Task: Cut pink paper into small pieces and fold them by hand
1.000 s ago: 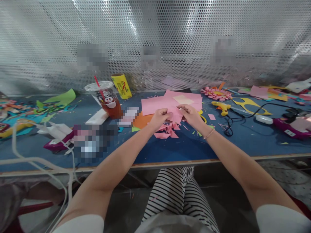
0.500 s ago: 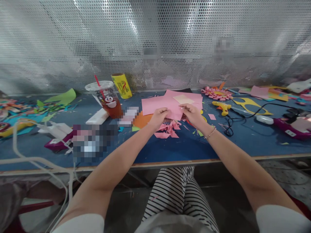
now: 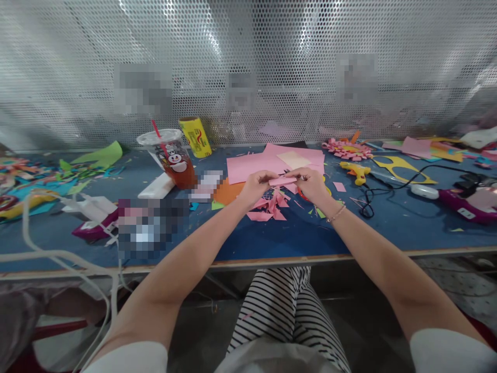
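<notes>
A small folded strip of pink paper [image 3: 282, 181] is held level between my two hands. My left hand [image 3: 258, 187] pinches its left end, and my right hand [image 3: 311, 185] pinches the right end. Behind them lie large pink sheets [image 3: 248, 165] with a cream piece [image 3: 294, 158] on top. Pink paper scraps [image 3: 272, 207] are heaped just below my hands. Red-handled scissors, partly hidden, lie under my right hand. An orange sheet [image 3: 229, 191] is beside my left hand.
A drink cup with a straw [image 3: 180, 163] and a yellow roll [image 3: 196, 137] stand at the back left. On the right are a yellow glue gun [image 3: 355, 172] with a black cord, a yellow cut-out sheet [image 3: 404, 169] and a pink paper flower [image 3: 347, 148].
The pink paper between my hands was a flatter, larger-looking piece and now shows as a narrow folded strip. My fingers have shifted slightly around it.
</notes>
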### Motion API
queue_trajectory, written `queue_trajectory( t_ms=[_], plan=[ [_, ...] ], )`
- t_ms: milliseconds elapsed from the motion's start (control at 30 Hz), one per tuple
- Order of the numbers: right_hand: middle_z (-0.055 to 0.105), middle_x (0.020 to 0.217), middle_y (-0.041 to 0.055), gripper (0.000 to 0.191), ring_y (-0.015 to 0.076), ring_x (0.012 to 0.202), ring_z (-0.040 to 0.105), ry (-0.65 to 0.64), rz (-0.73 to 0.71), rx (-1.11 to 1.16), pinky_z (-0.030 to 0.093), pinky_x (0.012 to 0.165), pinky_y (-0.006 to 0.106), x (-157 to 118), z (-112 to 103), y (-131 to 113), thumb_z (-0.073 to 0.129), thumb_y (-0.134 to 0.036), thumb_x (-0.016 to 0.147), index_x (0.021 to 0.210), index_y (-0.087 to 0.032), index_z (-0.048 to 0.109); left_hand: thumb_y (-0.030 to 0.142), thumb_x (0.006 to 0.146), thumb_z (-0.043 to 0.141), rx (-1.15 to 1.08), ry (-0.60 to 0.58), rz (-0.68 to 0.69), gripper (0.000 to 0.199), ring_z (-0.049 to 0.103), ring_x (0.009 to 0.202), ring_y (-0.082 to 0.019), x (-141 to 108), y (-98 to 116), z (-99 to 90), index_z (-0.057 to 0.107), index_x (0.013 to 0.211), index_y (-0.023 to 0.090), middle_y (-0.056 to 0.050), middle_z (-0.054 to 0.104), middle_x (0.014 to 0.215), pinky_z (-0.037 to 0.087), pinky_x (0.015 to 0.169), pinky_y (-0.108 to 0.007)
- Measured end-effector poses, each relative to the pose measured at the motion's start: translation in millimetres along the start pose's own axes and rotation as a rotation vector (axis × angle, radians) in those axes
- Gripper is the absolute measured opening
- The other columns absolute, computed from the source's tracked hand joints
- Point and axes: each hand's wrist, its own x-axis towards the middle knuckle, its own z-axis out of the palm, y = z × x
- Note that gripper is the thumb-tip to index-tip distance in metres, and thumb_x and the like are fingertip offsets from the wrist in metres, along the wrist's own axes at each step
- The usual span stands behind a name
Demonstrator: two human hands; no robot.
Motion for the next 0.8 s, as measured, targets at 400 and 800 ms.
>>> queue_trajectory(
  t_ms=[400, 800],
  plan=[
    [0.061, 0.088, 0.0035, 0.033, 0.0166, 0.083, 0.056, 0.164, -0.251, -0.13, 0.048, 0.076, 0.035, -8.2, -4.0, -6.0, 0.047, -0.009, 0.075, 0.087, -0.028, 0.07, 0.01, 0.064, 0.052, -0.357, 0.056, -0.088, 0.021, 0.054, 0.075, -0.008, -3.4, 8.4, 3.0, 0.056, 0.084, 0.016, -0.003, 0.054, 0.097, 0.048, 0.078, -0.03],
    [0.058, 0.086, 0.0039, 0.034, 0.0174, 0.084, 0.055, 0.123, -0.316, -0.166, 0.048, 0.076, 0.035, -10.7, 0.3, -6.5, 0.046, -0.008, 0.075, 0.088, -0.029, 0.07, 0.011, 0.055, 0.072, -0.394, 0.01, -0.171, 0.052, 0.058, 0.075, -0.007, -6.9, 10.4, 6.7, 0.048, 0.1, 0.02, -0.005, 0.051, 0.113, 0.05, 0.076, -0.03]
  ],
)
